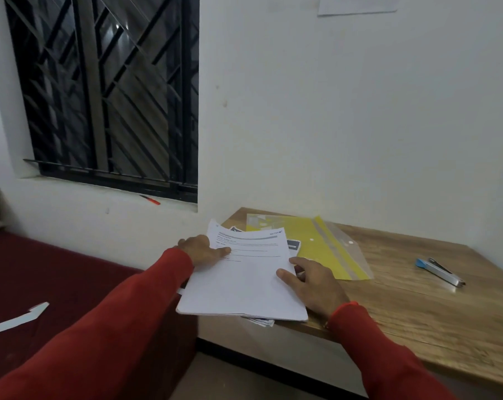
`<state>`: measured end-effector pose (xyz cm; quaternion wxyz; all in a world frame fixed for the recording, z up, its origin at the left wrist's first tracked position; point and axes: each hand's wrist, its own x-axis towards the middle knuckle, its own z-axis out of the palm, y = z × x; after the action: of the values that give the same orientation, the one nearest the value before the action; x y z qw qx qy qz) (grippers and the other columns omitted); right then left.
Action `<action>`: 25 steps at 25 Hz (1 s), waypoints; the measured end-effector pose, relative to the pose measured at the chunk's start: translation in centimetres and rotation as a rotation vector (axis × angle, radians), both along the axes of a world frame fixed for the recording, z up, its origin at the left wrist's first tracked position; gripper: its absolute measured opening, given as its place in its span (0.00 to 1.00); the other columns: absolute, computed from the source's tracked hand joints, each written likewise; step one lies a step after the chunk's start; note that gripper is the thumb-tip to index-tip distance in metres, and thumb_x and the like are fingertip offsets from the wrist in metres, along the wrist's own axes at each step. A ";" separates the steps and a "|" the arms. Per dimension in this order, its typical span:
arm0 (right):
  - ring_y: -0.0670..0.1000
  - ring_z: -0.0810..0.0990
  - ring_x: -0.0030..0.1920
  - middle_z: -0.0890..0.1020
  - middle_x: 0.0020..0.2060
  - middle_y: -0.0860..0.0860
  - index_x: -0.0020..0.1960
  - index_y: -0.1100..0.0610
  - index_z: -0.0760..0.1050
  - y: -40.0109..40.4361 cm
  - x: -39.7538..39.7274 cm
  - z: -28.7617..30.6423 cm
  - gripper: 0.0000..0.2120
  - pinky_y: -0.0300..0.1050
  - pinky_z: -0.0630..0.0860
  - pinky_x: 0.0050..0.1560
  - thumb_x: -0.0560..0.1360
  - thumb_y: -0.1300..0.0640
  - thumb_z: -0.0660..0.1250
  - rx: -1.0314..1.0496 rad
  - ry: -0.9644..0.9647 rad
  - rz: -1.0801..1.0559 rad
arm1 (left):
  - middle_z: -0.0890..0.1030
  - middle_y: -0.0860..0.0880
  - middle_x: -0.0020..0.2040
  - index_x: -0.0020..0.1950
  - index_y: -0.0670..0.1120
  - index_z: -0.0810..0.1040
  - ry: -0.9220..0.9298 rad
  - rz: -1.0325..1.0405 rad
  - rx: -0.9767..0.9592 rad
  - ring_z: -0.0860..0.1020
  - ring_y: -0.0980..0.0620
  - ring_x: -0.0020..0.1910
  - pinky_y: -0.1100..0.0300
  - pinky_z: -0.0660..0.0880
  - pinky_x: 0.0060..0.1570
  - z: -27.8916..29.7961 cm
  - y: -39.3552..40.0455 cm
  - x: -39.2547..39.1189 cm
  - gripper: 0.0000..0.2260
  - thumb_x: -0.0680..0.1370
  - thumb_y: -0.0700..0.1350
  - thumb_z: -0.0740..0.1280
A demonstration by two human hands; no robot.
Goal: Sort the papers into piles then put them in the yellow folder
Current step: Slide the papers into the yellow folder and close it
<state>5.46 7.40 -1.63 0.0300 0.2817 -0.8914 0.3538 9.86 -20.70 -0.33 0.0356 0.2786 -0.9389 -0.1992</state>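
Note:
A stack of white printed papers [244, 278] lies at the left end of the wooden table [417, 321], its near corner hanging over the edge. My left hand [202, 251] holds the stack's left edge, thumb on top of the top sheet. My right hand [311, 280] holds the right edge, thumb lying on the paper and fingers curled at the side. The yellow folder [325, 249] with a clear flap lies flat just behind and right of the stack, partly covered by it. Smaller dark-printed sheets [293, 244] peek out from under the stack.
A blue and silver stapler [441, 271] sits on the table's right part. A red-covered bed [57, 278] with a folded white paper [16, 319] is to the left. A red pen [150, 199] lies on the window sill. White walls close the table's back and right.

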 end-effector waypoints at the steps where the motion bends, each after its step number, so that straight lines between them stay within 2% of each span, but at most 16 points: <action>1: 0.49 0.78 0.56 0.79 0.60 0.51 0.71 0.55 0.73 0.1 0.0 0.0 0.26 0.42 0.73 0.57 0.78 0.42 0.67 -0.028 -0.017 -0.023 | 0.75 0.45 0.68 0.71 0.45 0.70 -0.014 -0.004 -0.008 0.73 0.43 0.66 0.54 0.69 0.64 0.2 0.0 0.1 0.36 0.75 0.71 0.61; 3: 0.48 0.78 0.53 0.80 0.55 0.49 0.70 0.55 0.74 0.4 0.0 -0.1 0.24 0.41 0.73 0.55 0.78 0.44 0.69 -0.083 -0.064 -0.047 | 0.76 0.46 0.67 0.70 0.46 0.70 -0.006 -0.019 0.008 0.73 0.43 0.65 0.53 0.70 0.63 0.4 -0.2 0.3 0.35 0.74 0.71 0.64; 4: 0.48 0.78 0.52 0.79 0.53 0.48 0.69 0.54 0.75 0.4 0.0 -0.1 0.23 0.42 0.73 0.54 0.78 0.45 0.69 -0.116 -0.090 -0.049 | 0.76 0.46 0.66 0.69 0.46 0.68 0.036 -0.030 0.076 0.74 0.43 0.64 0.53 0.71 0.62 0.4 -0.3 0.4 0.34 0.73 0.68 0.67; 7: 0.47 0.78 0.47 0.79 0.48 0.47 0.67 0.53 0.75 0.6 0.1 0.0 0.20 0.41 0.75 0.48 0.77 0.48 0.71 -0.209 -0.151 -0.046 | 0.79 0.46 0.60 0.64 0.46 0.65 0.218 -0.112 0.266 0.79 0.46 0.56 0.52 0.77 0.54 1.0 0.3 0.5 0.23 0.77 0.52 0.72; 9: 0.46 0.78 0.45 0.79 0.48 0.50 0.67 0.52 0.74 0.8 0.0 0.0 0.21 0.40 0.75 0.45 0.77 0.50 0.72 -0.275 -0.190 -0.051 | 0.80 0.46 0.57 0.64 0.46 0.66 0.289 -0.146 0.281 0.81 0.46 0.52 0.52 0.79 0.52 1.6 1.0 0.7 0.21 0.77 0.45 0.73; 11: 0.49 0.79 0.49 0.78 0.51 0.52 0.71 0.50 0.69 1.1 -0.1 -0.1 0.26 0.44 0.76 0.47 0.76 0.50 0.72 -0.348 -0.207 -0.064 | 0.82 0.46 0.57 0.65 0.48 0.67 0.417 -0.192 0.343 0.82 0.46 0.52 0.50 0.80 0.54 2.2 1.7 1.3 0.21 0.77 0.42 0.73; 14: 0.48 0.78 0.56 0.74 0.62 0.50 0.77 0.48 0.57 1.4 0.1 0.4 0.36 0.40 0.74 0.46 0.76 0.47 0.73 -0.545 -0.309 0.000 | 0.84 0.45 0.55 0.66 0.49 0.71 0.709 -0.270 0.557 0.85 0.46 0.50 0.48 0.82 0.51 3.5 3.1 2.6 0.20 0.77 0.41 0.73; 16: 0.48 0.77 0.59 0.72 0.67 0.49 0.79 0.47 0.55 2.2 -0.1 1.0 0.40 0.39 0.74 0.48 0.75 0.48 0.73 -0.711 -0.327 0.044 | 0.85 0.47 0.56 0.65 0.47 0.75 0.884 -0.334 0.672 0.85 0.47 0.53 0.52 0.82 0.50 4.6 5.1 3.2 0.15 0.79 0.44 0.71; 20: 0.52 0.79 0.61 0.73 0.68 0.50 0.76 0.43 0.58 6.3 -1.4 3.1 0.44 0.52 0.79 0.58 0.68 0.43 0.78 -0.861 -0.220 -0.042 | 0.83 0.50 0.60 0.66 0.47 0.75 1.054 -0.443 0.716 0.82 0.50 0.60 0.52 0.79 0.57 5.2 10.2 2.4 0.13 0.82 0.47 0.66; 21: 0.51 0.80 0.60 0.76 0.66 0.50 0.75 0.46 0.60 7.5 -1.4 3.9 0.41 0.52 0.80 0.58 0.69 0.44 0.77 -0.866 -0.205 -0.006 | 0.83 0.50 0.59 0.65 0.47 0.75 1.079 -0.449 0.708 0.82 0.51 0.59 0.52 0.79 0.57 5.4 11.6 1.9 0.13 0.82 0.48 0.66; 23: 0.49 0.82 0.59 0.81 0.62 0.48 0.71 0.49 0.67 9.6 -1.5 5.9 0.29 0.50 0.81 0.58 0.74 0.53 0.75 -0.855 -0.116 0.060 | 0.83 0.52 0.55 0.62 0.46 0.71 1.093 -0.478 0.688 0.83 0.54 0.54 0.54 0.80 0.52 6.1 14.6 0.8 0.13 0.81 0.49 0.68; 25: 0.49 0.83 0.58 0.83 0.59 0.48 0.67 0.50 0.71 11.7 -2.0 8.8 0.22 0.53 0.80 0.60 0.76 0.61 0.72 -0.881 -0.010 0.064 | 0.82 0.54 0.54 0.61 0.46 0.68 1.127 -0.515 0.643 0.83 0.58 0.50 0.56 0.81 0.48 7.4 17.8 -0.4 0.13 0.81 0.48 0.68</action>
<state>3.43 19.06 7.19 0.1320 0.2680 -0.6465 0.7020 9.51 -2.86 7.06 0.3848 -0.1022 -0.7078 -0.5835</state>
